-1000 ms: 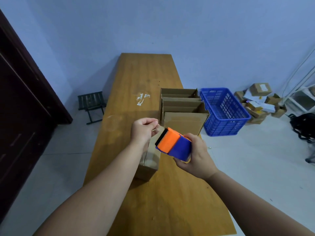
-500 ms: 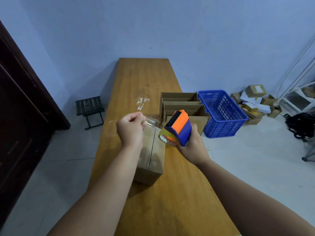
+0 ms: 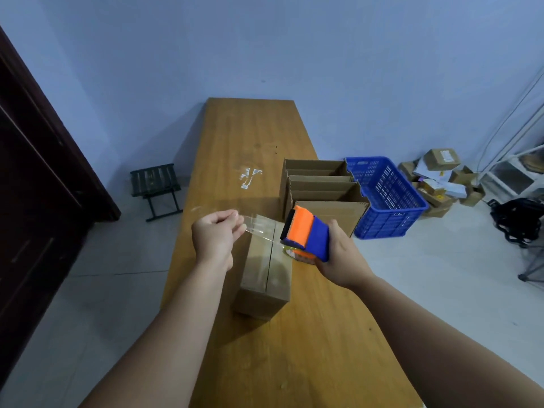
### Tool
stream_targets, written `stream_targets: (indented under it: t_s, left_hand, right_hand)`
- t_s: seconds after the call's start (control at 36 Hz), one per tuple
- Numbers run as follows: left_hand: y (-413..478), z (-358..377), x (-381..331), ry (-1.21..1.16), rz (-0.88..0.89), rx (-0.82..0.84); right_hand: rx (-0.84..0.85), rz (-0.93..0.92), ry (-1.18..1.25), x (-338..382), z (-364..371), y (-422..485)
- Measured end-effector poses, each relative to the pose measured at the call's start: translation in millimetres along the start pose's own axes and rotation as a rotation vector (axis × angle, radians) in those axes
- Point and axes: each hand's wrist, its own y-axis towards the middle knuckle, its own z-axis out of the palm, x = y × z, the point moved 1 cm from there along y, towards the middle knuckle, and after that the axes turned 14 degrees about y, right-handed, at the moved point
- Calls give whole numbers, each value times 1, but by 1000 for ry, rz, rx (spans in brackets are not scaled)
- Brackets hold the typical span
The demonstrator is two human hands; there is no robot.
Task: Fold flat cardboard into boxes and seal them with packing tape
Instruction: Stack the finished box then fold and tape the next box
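Observation:
A folded cardboard box (image 3: pixel 265 272) stands on the wooden table (image 3: pixel 253 136), its two top flaps closed with a seam down the middle. My right hand (image 3: pixel 341 254) grips an orange and blue tape dispenser (image 3: pixel 306 235) above the box's far right corner. My left hand (image 3: pixel 216 237) pinches the free end of the clear tape (image 3: pixel 259 228), which stretches from the dispenser across the box's far end. The hand hovers over the box's left side.
Three open cardboard boxes (image 3: pixel 321 192) stand in a row behind the dispenser. A blue plastic basket (image 3: pixel 385 195) sits on the floor to the right, with a pile of small parcels (image 3: pixel 441 178) beyond it. A black stool (image 3: pixel 156 187) stands left of the table.
My left hand has pulled the tape end farther left, drawing out a longer strip. My right hand has tilted the dispenser and shifted it right of the box.

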Motion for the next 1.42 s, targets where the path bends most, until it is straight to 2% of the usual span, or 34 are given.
stream_targets:
  t_s: [0.11,0.17,0.25,0.36,0.42,0.67,0.83,1.06,1.19,1.28,1.42]
  left_hand:
    - [-3,-5,24,-26,-151,-45]
    - [-3,-12,37,-35,-235,-2]
    - [-3,-23,53,-5,-310,157]
    - [-1,-35,65,82,-340,456]
    - [0,-38,71,143,-340,525]
    - [8,-39,79,305,-241,381]
    - [14,-48,85,481,-58,328]
    - [11,-44,96,624,24,184]
    - [4,-42,104,547,48,167]
    - [-1,-38,109,470,9,133]
    - [-1,-26,107,337,-251,161]
  right_hand:
    - [-10,40,-52,2,8,-6]
    - [-32,44,-73,3,13,-13]
    - [-42,82,-18,1,18,-29]
    - [-106,175,103,-11,22,-47]
    - [-120,220,140,-16,25,-53]
    - [-227,252,438,-9,53,-54]
    - [-235,273,629,13,74,-49]
    - [-331,568,869,21,96,-53]
    - [-389,721,994,22,106,-52]
    - [-417,753,1046,22,110,-50]
    - [-449,663,1093,18,102,-44]
